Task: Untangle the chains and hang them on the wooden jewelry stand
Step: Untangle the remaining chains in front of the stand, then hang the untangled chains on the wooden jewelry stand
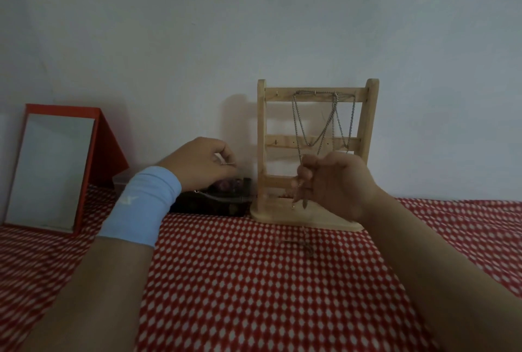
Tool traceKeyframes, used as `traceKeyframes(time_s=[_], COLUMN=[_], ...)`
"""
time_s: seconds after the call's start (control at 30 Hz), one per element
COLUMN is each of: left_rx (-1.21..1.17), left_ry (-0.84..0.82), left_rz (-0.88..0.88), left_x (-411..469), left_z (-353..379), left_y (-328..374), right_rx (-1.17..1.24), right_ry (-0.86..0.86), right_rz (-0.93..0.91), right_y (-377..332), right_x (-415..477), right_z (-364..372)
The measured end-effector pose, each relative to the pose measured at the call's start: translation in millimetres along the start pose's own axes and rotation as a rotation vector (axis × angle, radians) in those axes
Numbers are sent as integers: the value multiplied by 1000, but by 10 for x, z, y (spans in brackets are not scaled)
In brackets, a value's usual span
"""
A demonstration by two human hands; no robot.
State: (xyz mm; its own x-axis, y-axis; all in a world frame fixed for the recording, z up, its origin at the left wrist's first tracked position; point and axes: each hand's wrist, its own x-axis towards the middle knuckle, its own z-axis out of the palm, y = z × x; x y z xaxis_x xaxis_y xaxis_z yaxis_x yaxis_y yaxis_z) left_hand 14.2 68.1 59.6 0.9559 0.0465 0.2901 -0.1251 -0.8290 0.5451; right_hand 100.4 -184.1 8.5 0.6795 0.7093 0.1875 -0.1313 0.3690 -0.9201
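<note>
A wooden jewelry stand [317, 114] stands on the red-and-white cloth against the wall. Several silver chains [324, 120] hang from hooks on its top bar and droop past the middle bar. My right hand [336, 185] is raised in front of the stand's lower part and pinches hanging chain strands, whose ends dangle over the base. My left hand [202, 163], with a light blue wristband, is left of the stand and pinches a thin chain end between thumb and fingers. A small dark chain piece [306, 247] lies on the cloth before the base.
A red-framed mirror [53, 168] leans at the far left. A dark box and a clear plastic container [214, 199] sit between the mirror and the stand, partly behind my left hand. The red patterned cloth [254, 295] covers the table. A plain wall is behind.
</note>
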Motion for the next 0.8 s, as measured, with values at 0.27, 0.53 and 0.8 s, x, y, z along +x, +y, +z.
traceKeyframes(time_s=[0.27,0.53,0.8], left_rx=[404,496,471], left_ry=[-446,-505,-613], left_rz=[-276,-397,-343], left_x=[-32,-63,-80], left_z=[14,-156,-8], left_y=[57,-120,11], right_rx=[-637,-1300,-1550], right_ry=[232,14,-181], right_rz=[-100,150,361], right_y=[131,206,139], right_x=[80,73,43], right_z=[94,50,200])
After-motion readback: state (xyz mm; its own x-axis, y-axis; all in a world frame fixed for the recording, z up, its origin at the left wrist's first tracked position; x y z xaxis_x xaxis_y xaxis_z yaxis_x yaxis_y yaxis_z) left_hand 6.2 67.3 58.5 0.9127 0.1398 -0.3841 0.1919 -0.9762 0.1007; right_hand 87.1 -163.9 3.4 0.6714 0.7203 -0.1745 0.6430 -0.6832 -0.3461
